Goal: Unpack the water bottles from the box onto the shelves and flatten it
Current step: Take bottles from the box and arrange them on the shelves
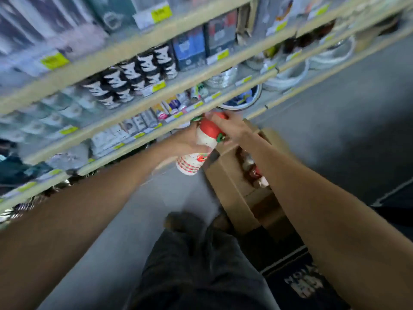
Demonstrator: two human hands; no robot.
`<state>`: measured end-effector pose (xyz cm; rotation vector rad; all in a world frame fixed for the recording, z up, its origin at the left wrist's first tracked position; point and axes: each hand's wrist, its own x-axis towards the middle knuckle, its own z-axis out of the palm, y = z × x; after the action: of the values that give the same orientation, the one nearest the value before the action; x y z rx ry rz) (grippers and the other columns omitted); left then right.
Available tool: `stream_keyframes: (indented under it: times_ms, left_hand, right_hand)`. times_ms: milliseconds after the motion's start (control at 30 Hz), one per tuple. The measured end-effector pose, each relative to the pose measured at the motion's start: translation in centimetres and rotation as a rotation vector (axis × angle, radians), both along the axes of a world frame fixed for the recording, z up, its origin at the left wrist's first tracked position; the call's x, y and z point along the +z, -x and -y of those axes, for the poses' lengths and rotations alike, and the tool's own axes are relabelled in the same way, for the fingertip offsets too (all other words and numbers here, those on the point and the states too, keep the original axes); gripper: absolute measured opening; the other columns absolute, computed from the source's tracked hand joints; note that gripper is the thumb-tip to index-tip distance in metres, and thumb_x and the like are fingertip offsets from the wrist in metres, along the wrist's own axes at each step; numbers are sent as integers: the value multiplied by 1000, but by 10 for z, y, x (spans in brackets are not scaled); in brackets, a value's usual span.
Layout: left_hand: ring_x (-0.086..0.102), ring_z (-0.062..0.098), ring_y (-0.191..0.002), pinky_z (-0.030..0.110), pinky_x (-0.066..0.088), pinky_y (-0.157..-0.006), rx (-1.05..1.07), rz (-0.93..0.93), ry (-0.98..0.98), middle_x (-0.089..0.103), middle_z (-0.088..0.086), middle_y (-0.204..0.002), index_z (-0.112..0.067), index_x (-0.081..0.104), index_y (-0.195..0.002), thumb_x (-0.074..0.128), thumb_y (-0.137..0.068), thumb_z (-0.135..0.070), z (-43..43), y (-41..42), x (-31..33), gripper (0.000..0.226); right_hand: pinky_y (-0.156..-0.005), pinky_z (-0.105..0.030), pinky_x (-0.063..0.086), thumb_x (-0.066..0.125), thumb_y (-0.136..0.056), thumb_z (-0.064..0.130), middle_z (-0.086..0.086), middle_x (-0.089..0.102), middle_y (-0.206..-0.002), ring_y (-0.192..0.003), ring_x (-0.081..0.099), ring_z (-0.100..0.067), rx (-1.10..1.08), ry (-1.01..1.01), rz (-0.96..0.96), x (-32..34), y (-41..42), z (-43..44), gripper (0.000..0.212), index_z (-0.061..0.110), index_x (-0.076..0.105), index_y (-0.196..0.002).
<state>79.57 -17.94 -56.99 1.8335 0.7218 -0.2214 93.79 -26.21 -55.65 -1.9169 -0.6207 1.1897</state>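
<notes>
The frame is motion-blurred. My left hand (188, 139) grips a white water bottle (202, 148) with red and green print and a red cap, tilted just in front of the shelf edge (143, 142). My right hand (232, 126) is at the bottle's red top, fingers curled on the cap end. Below the hands stands the open brown cardboard box (225, 189) on the floor, with several more red-and-white bottles (254, 171) showing inside between cardboard dividers.
Tan shelves (125, 50) run diagonally across the left and top, stocked with black-and-white cups, boxed goods, bowls and yellow price tags. Grey floor (335, 113) lies to the right. My legs and shoes (178, 222) stand beside the box.
</notes>
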Motion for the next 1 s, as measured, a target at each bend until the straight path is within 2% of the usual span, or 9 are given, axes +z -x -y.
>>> stream_keyframes:
  times_ms: [133, 300, 433, 533, 633, 700, 800, 900, 1000]
  left_hand:
    - [69, 5, -92, 22, 55, -77, 253, 114, 48, 73, -11, -99, -36, 64, -101, 74, -76, -14, -31, 70, 57, 35]
    - [68, -1, -80, 15, 53, -71, 581, 211, 31, 71, -6, -96, -27, 64, -98, 67, -85, -13, -50, 180, 105, 19]
    - [63, -15, -67, 3, 45, -51, 767, 256, -28, 69, -23, -79, -39, 61, -90, 67, -86, -26, -48, 281, 148, 14]
    - [63, -14, -72, 6, 47, -58, 812, 297, -71, 65, -21, -88, -42, 58, -92, 68, -83, -33, -44, 349, 178, 17]
    - [65, 11, -98, 22, 53, -79, 901, 358, -27, 68, 0, -111, -24, 60, -112, 66, -83, -31, -44, 448, 211, 30]
    - [62, 20, -110, 28, 50, -90, 935, 363, -24, 66, 4, -119, -15, 60, -120, 62, -87, -30, -46, 516, 230, 36]
    - [51, 18, -123, 34, 39, -99, 1019, 321, -123, 55, -3, -130, -15, 48, -133, 64, -86, -38, -40, 598, 261, 55]
    - [41, 11, -128, 40, 32, -106, 1084, 465, -183, 42, -11, -142, -26, 23, -147, 69, -83, -33, -38, 649, 286, 79]
    - [48, 17, -127, 46, 36, -106, 1027, 499, -232, 52, -4, -138, -32, 31, -143, 63, -89, -31, -39, 686, 306, 63]
  right_hand:
    - [-52, -24, 50, 60, -85, 53, -5, 58, -117, -95, 62, -22, 211, -53, 44, 60, 56, -53, 63, 14, 47, -132]
    - [-87, -36, 52, 62, -89, 40, -4, 64, -121, -112, 60, -22, 535, -125, -31, 110, 162, -102, 35, 24, 56, -120]
    - [-92, -38, 49, 63, -87, 40, -1, 66, -118, -108, 62, -20, 729, -186, -76, 146, 268, -121, 20, 36, 61, -107]
    - [-83, -32, 52, 65, -85, 40, 2, 69, -111, -101, 65, -16, 773, -257, -52, 172, 338, -128, 19, 36, 63, -103]
    - [-68, -22, 52, 67, -84, 38, 7, 72, -99, -88, 69, -9, 809, -350, -37, 206, 425, -139, 13, 35, 66, -96]
    - [-70, -23, 52, 67, -83, 37, 5, 73, -99, -88, 69, -11, 822, -400, -28, 227, 478, -147, 13, 33, 67, -95]
    - [-76, -29, 53, 67, -80, 42, 3, 72, -102, -91, 69, -13, 855, -456, -26, 258, 548, -157, 25, 29, 66, -102]
    - [-81, -32, 54, 67, -72, 48, 3, 74, -96, -89, 70, -14, 881, -500, -35, 283, 606, -168, 35, 26, 68, -100]
    - [-70, -28, 55, 65, -68, 51, 8, 75, -85, -78, 72, -9, 929, -509, -63, 304, 663, -174, 31, 29, 69, -90]
